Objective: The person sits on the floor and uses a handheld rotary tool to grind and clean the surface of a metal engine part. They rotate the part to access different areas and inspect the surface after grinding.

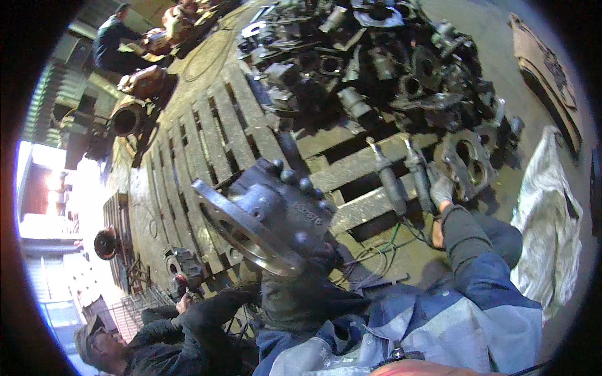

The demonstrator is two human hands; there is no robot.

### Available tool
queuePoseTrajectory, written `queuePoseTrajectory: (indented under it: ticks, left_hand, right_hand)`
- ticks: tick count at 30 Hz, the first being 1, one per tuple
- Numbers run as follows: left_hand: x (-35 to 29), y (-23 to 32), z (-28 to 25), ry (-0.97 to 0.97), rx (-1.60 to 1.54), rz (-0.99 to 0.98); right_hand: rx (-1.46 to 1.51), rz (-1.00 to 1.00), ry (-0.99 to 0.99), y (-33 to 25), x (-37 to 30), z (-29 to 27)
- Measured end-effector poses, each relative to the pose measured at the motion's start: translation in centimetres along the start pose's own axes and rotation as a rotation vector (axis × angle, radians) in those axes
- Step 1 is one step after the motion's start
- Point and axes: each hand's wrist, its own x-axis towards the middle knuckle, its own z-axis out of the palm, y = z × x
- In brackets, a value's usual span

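Note:
My right hand (442,188), in a pale grey glove, reaches down at the right beside two slim dark hand-held power tools. Its fingers are against or just beside the nearer-right tool (419,174); I cannot tell if they close round it. The other tool (390,183) lies parallel on the pallet slats, its light metal tip pointing away. Right of the glove lies a grey metal plate (467,166) with large round holes. A heavy grey casting (282,203) with a round flange and several knobs along one edge stands in front of me, over my dark-clad leg. My left hand does not show.
A large heap of greasy metal parts (376,69) covers the far side. Wooden pallets (207,131) spread underneath and leftward. Cables (379,254) coil nearby. A white sack (552,225) lies right. A co-worker (113,344) sits at lower left with a red-and-black tool; another person (116,41) works far left.

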Motion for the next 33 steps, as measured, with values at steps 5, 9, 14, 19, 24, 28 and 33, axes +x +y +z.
queuePoseTrajectory:
  ticks: [5,9,14,19,24,28,33]
  left_hand:
    - [-0.2,2.3,-0.2,0.090,-0.146,0.033]
    - [0.3,4.6,0.2,0.111,-0.243,0.056]
    - [0.8,5.5,1.8,0.135,-0.333,0.056]
    - [-0.1,5.3,1.2,0.350,-0.364,0.014]
    - [0.4,5.5,-0.7,-0.056,-0.575,0.092]
    - [0.3,5.3,-1.4,0.032,-0.314,0.186]
    - [-0.6,4.5,-2.3,-0.397,-0.664,0.106]
  right_hand:
    - [-0.111,-0.122,0.031,1.9,2.0,2.0]
    - [-0.308,-0.048,0.014,2.2,2.2,4.1]
    - [-0.428,-0.266,0.086,1.8,3.6,5.5]
    - [-0.211,-0.026,-0.044,1.0,2.3,2.4]
    - [0.210,0.121,-0.013,-2.3,-2.6,0.7]
    - [0.583,-0.124,-0.108,-7.5,-8.3,-4.0]
    - [1.150,-0.278,-0.393,-14.5,-17.7,-13.4]
